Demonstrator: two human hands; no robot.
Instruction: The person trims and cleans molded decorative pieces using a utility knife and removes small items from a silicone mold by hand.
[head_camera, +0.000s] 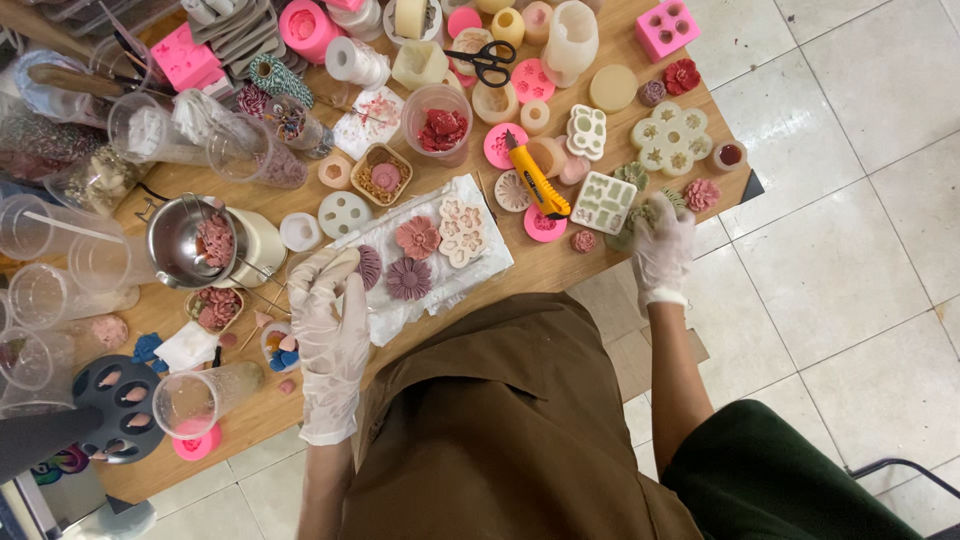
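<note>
While the left hand (328, 335) hangs over the near edge of the table (250, 415), gloved, its fingers are curled in around something pale at the fingertips, can't really tell what it is though. It sits right beside the white cloth (480, 262) where three wax flowers are laid out: a pink flower (417, 237), a mauve daisy (408, 278) and a darker one (369, 266) half tucked behind the glove. A cream mold (462, 230) lies on the same cloth too.

The right hand (662, 245), also gloved, is over at the table's right end, fingers bent down onto a greenish flower piece (634, 215), looks like it's gripping it. Just left of that hand there's a pale green mold (603, 202) and a yellow box cutter (536, 177). A steel pot (180, 240) with pink wax sits further left, well apart from both hands.
</note>
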